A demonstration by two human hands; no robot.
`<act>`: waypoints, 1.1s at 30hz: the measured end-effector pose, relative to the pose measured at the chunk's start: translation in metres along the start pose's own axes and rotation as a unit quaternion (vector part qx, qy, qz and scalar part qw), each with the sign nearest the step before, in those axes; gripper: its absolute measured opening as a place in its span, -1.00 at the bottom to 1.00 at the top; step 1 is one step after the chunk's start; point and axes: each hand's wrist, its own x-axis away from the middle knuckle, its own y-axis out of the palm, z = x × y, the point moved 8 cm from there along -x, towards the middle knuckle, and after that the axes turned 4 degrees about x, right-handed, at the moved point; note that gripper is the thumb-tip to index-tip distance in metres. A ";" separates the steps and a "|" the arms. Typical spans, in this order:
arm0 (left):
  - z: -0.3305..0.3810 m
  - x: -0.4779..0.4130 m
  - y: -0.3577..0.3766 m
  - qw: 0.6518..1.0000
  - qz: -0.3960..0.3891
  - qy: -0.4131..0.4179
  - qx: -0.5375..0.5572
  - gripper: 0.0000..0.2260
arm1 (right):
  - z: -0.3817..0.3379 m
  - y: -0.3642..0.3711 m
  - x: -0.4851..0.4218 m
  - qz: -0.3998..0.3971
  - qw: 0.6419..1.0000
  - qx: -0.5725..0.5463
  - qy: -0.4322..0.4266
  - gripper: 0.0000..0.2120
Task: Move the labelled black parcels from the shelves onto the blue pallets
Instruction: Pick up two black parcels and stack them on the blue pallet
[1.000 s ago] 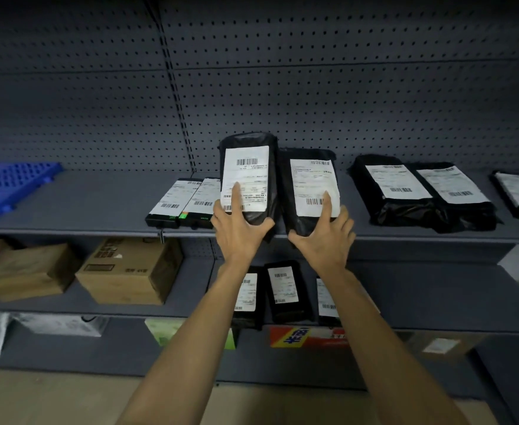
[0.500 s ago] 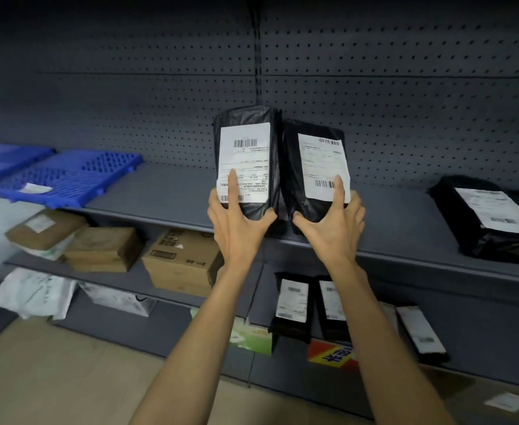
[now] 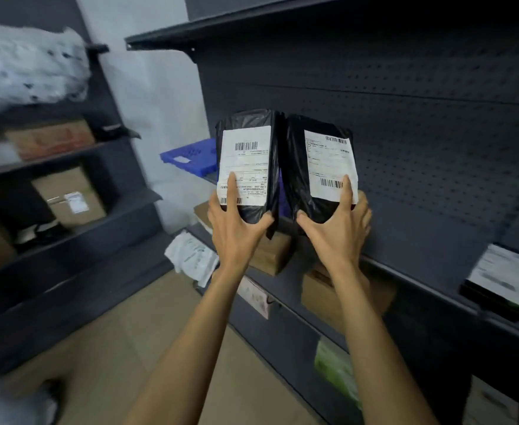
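Note:
I hold two black plastic-wrapped parcels upright and side by side in front of the pegboard shelving. My left hand grips the bottom of the left parcel, thumb on its white barcode label. My right hand grips the bottom of the right parcel, one finger on its label. A blue pallet lies on the shelf just behind and left of the left parcel, partly hidden by it. Another labelled black parcel lies on the shelf at the far right, blurred.
Dark shelving runs along the right; a second rack stands at the left with cardboard boxes and a white bag on top. Boxes and a white mailer sit on lower shelves. Beige floor lies between.
The view has swung left along the shelves. Both hands carry the two parcels leftward, close to the blue pallet. The parcels left on the shelf have slid to the right edge.

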 end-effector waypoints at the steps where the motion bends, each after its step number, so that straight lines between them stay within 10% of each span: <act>1: -0.017 -0.014 -0.014 1.000 0.009 -0.005 -0.005 -0.11 | -0.019 0.021 -0.001 -0.009 1.000 -0.007 -0.008 0.02; 25: -0.253 -0.338 -0.005 0.993 0.072 -0.088 -0.033 -0.13 | -0.209 0.375 -0.201 -0.118 0.989 -0.055 -0.072 0.00; 33: -0.301 -0.444 0.034 0.996 -0.021 -0.079 -0.028 -0.14 | -0.216 0.443 -0.262 -0.108 0.993 -0.018 -0.037 0.00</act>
